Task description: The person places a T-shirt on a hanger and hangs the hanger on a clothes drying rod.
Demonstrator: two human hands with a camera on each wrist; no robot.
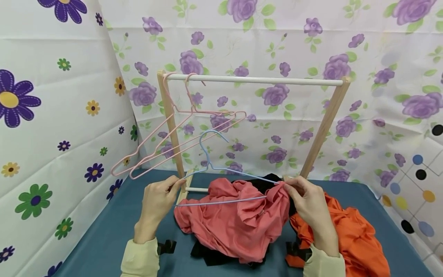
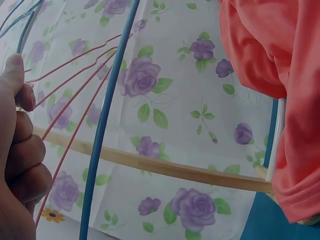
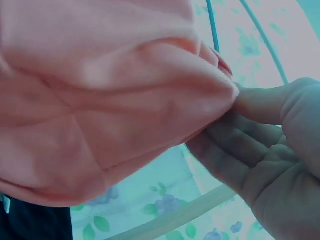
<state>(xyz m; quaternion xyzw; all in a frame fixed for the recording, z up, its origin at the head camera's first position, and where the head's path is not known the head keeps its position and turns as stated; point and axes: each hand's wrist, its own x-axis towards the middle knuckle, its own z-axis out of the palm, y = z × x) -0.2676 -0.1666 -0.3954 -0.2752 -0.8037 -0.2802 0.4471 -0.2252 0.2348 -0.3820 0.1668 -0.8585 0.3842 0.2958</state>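
A light blue clothes hanger (image 1: 209,168) is held up in front of me, its hook pointing upward. My left hand (image 1: 157,204) grips the hanger's left end, with curled fingers in the left wrist view. At the other end, my right hand (image 1: 309,200) pinches the edge of a coral-pink garment (image 1: 235,227). The right tip of the hanger goes into the bunched cloth there, and its lower bar crosses in front of the garment. In the right wrist view, thumb and fingers pinch a fold of pink fabric (image 3: 150,105).
Two pink hangers (image 1: 173,111) hang at the left of a rack with a white rail (image 1: 256,80) and wooden posts (image 1: 325,127). An orange garment (image 1: 356,234) lies to the right on the blue table (image 1: 104,231). Black cloth (image 1: 214,256) shows beneath the pink garment.
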